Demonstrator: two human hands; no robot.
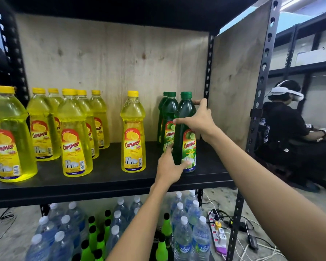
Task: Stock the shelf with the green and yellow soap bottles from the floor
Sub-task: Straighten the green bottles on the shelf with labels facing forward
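A green lime soap bottle [184, 117] stands upright at the front right of the black shelf [102, 178]. My right hand [199, 119] wraps its upper body from the right. My left hand [169, 166] grips its lower part from the left. Two more green bottles [167, 112] stand right behind it. A single yellow lemon bottle [133, 132] stands in the shelf's middle. Several yellow bottles [73, 132] are grouped on the left, the nearest one [9, 134] at the far left front.
A plywood back and right side panel [233, 76] close the shelf. Water bottles [183, 232] and bright green bottles [94, 240] stand on the floor below. A power strip with cables [218, 232] lies on the right. A person [288, 132] crouches beyond the right post.
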